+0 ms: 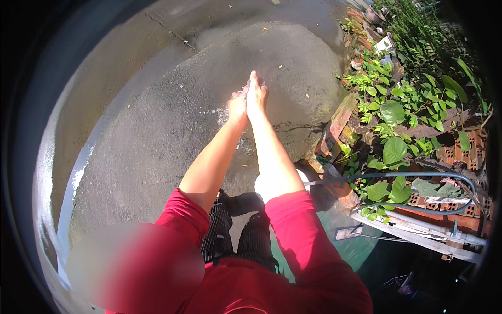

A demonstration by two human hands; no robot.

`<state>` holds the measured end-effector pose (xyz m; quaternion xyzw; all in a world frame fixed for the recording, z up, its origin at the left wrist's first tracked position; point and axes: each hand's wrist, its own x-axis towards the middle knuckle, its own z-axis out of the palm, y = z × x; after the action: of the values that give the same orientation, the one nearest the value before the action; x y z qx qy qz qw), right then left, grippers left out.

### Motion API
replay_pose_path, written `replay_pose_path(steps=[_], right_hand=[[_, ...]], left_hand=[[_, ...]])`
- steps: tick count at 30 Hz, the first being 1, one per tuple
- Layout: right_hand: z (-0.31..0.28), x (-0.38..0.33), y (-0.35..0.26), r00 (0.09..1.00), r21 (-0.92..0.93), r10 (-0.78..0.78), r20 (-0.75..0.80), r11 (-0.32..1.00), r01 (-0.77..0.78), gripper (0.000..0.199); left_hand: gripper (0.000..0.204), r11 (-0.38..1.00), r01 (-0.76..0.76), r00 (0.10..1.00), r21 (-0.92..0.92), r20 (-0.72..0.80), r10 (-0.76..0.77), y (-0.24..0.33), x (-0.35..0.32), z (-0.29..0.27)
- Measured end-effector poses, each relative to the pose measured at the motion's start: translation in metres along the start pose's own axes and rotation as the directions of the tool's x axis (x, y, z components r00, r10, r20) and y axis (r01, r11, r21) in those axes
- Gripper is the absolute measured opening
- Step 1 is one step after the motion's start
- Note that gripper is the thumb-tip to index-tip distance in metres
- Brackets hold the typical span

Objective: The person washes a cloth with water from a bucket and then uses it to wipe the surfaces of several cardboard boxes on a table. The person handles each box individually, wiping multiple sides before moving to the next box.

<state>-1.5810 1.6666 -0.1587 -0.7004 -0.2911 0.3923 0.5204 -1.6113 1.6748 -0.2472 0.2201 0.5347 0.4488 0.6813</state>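
My left hand (238,104) and my right hand (256,98) are pressed against each other in front of me, above the wet concrete. Drops of water (221,113) fly off to the left of my left wrist. The right hand's fingers are stretched out, pointing away from me. Against its side, the left hand's fingers are partly hidden and smeared by motion. Whether anything small lies between the palms cannot be made out. Below my right forearm sits a white round container (260,183), mostly covered by the arm.
A grey-blue hose (397,175) loops in from the right toward the white container. Leafy plants (394,150), broken bricks (337,123) and hollow bricks (467,152) line the right side. Pipes (418,225) run at lower right. Wet concrete ground (146,136) spreads out left and ahead.
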Motion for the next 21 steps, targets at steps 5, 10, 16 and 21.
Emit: replay_pose_path(steps=[5, 10, 16, 21], right_hand=[[0.033, 0.016, 0.042, 0.996, -0.021, -0.057, -0.066, 0.998, 0.056, 0.051], [-0.004, -0.004, 0.030, 0.998, 0.174, 0.031, 0.045, 0.984, -0.039, 0.039], [-0.013, -0.017, 0.017, 0.981, 0.185, -0.192, 0.024, 0.965, 0.184, 0.033], [-0.018, -0.018, -0.001, 0.991, 0.091, -0.116, 0.060, 0.990, 0.111, 0.038]], left_hand=[[0.044, 0.928, 0.007, 0.999, 0.372, -0.042, 0.010, -0.024, 0.027, -0.047], [0.041, 0.898, 0.386, 0.910, -0.209, 0.249, -0.333, 0.014, -0.036, -0.025], [0.051, 0.885, 0.262, 0.959, -0.384, 0.205, -0.195, 0.019, -0.067, -0.003], [0.056, 0.980, 0.188, 0.981, -0.062, 0.054, -0.185, 0.012, -0.062, -0.003]])
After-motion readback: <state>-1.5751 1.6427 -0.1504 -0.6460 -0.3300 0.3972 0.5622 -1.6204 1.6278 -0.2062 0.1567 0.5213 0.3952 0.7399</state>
